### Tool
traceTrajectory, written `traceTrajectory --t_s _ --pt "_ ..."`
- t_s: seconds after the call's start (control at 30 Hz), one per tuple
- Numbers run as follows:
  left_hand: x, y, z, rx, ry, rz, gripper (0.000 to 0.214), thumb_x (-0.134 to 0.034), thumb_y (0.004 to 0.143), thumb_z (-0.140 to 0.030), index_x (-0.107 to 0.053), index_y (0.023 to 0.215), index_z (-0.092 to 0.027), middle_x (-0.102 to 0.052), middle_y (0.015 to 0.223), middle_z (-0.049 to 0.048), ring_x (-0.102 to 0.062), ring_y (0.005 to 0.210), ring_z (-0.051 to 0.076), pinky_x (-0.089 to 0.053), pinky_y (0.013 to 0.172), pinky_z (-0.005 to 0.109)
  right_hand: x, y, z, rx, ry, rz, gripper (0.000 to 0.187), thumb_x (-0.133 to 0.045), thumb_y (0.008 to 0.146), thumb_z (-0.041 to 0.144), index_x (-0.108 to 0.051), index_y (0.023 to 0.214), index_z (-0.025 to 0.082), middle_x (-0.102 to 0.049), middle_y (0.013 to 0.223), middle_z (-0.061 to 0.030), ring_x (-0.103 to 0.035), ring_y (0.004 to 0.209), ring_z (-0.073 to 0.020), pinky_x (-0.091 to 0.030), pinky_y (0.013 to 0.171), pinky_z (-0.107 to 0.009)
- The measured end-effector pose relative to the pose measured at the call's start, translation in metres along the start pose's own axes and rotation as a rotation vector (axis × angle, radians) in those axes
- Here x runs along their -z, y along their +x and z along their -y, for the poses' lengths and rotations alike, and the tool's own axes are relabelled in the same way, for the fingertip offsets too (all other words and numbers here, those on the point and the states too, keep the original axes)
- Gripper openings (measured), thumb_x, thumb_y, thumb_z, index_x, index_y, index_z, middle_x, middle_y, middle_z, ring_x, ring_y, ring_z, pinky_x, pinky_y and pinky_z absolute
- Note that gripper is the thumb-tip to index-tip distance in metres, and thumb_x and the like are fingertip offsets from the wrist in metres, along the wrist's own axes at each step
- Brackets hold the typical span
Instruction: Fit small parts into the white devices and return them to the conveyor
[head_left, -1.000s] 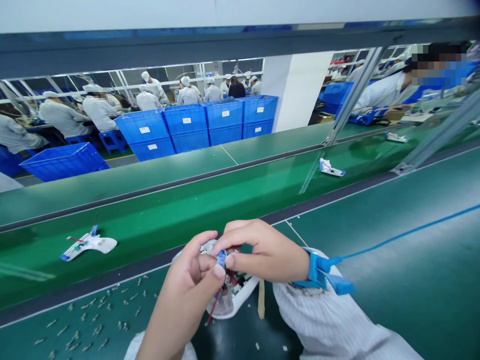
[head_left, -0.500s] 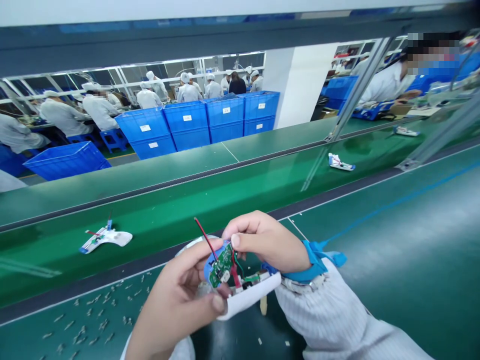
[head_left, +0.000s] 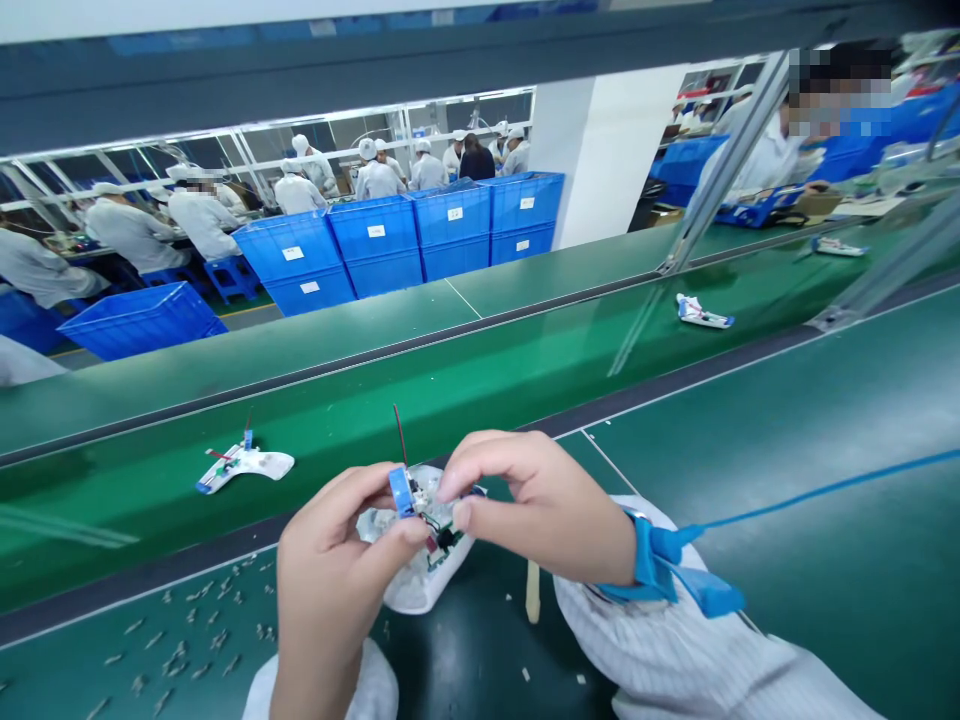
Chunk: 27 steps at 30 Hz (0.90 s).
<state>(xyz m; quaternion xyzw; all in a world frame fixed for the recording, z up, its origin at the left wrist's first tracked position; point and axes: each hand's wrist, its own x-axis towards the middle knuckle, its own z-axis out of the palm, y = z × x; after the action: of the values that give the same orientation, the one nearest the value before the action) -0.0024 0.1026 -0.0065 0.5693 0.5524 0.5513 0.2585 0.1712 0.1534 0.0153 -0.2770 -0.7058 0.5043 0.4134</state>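
Observation:
Both my hands meet over a white plastic housing point(head_left: 411, 590) held just above the near green bench. My left hand point(head_left: 330, 570) cradles the housing from the left, its thumb and fingers closed on a small blue part point(head_left: 400, 491) with a red wire point(head_left: 400, 435) sticking up. My right hand point(head_left: 536, 505) curls over the top, its fingertips pinching the small green circuit board point(head_left: 442, 535) inside the housing. A blue wrist strap point(head_left: 660, 565) sits on my right wrist, and its blue cord point(head_left: 825, 488) runs off to the right.
A green conveyor belt point(head_left: 525, 380) crosses in front with similar white units on it point(head_left: 244, 465) point(head_left: 701, 315) point(head_left: 836, 247). Small loose bits point(head_left: 180, 650) litter the bench at left. A pale stick point(head_left: 532, 592) lies by my right wrist. Blue crates point(head_left: 405, 240) and white-coated workers point(head_left: 202, 215) stand beyond.
The housing has been turned and lowered; the circuit board that stood up half a second ago now lies inside it. The units on the belt have drifted to the right.

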Motion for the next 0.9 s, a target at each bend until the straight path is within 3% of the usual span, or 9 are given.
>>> traceTrajectory --t_s 0.1,0.27,0.47,0.63,0.77,0.9 --pt "-0.003 -0.002 -0.003 0.055 -0.015 -0.038 0.02 -0.082 0.063 -0.039 -0.073 0.076 -0.027 -0.065 0.067 -0.0029 -0.057 0.06 0.015 -0.045 0.056 0.021 -0.004 -0.001 0.003 -0.032 0.011 0.068 0.005 -0.067 0.068 0.014 -0.067 0.063 0.016 -0.064 0.065 0.0008 -0.057 0.063 -0.0096 -0.044 0.062 -0.021" --pt "-0.007 -0.002 -0.011 0.091 -0.058 -0.021 0.026 -0.085 0.056 -0.044 -0.072 0.07 -0.026 -0.063 0.058 -0.0037 -0.056 0.052 0.014 -0.043 0.05 0.021 -0.008 0.002 0.001 -0.12 0.081 0.027 0.008 -0.069 0.067 0.015 -0.063 0.061 0.015 -0.06 0.057 0.0031 -0.053 0.054 -0.0074 -0.042 0.052 -0.018" --pt "-0.004 -0.003 -0.008 -0.005 0.078 0.013 0.024 -0.086 0.055 -0.041 -0.07 0.07 -0.029 -0.065 0.06 -0.006 -0.056 0.053 0.012 -0.044 0.05 0.019 -0.009 0.004 -0.004 -0.056 0.095 0.042 0.015 -0.068 0.069 0.015 -0.061 0.055 0.014 -0.058 0.055 0.0025 -0.053 0.052 -0.0068 -0.04 0.049 -0.017" --pt "-0.001 -0.004 -0.007 -0.017 -0.011 0.008 0.017 -0.081 0.066 -0.033 -0.07 0.078 -0.03 -0.067 0.065 -0.0069 -0.059 0.055 0.011 -0.046 0.051 0.017 -0.003 0.007 -0.01 0.065 0.063 0.006 0.014 -0.066 0.07 0.016 -0.062 0.057 0.014 -0.06 0.059 0.0017 -0.053 0.055 -0.0072 -0.042 0.053 -0.018" --pt "-0.002 -0.003 -0.009 -0.025 -0.109 0.006 0.017 -0.08 0.067 -0.034 -0.071 0.081 -0.03 -0.065 0.064 -0.0066 -0.056 0.054 0.01 -0.039 0.044 0.016 0.004 0.013 -0.017 0.001 -0.104 -0.085 0.011 -0.06 0.075 0.018 -0.068 0.068 0.015 -0.068 0.068 -0.0017 -0.06 0.064 -0.0114 -0.046 0.06 -0.022" --pt "-0.006 -0.003 -0.011 0.017 -0.06 -0.084 0.018 -0.081 0.063 -0.035 -0.071 0.075 -0.027 -0.063 0.063 -0.0055 -0.055 0.057 0.012 -0.043 0.052 0.02 0.004 0.015 -0.018 -0.108 -0.256 -0.038 0.028 -0.055 0.081 0.021 -0.068 0.105 0.014 -0.071 0.103 -0.0081 -0.065 0.092 -0.0177 -0.051 0.076 -0.028"
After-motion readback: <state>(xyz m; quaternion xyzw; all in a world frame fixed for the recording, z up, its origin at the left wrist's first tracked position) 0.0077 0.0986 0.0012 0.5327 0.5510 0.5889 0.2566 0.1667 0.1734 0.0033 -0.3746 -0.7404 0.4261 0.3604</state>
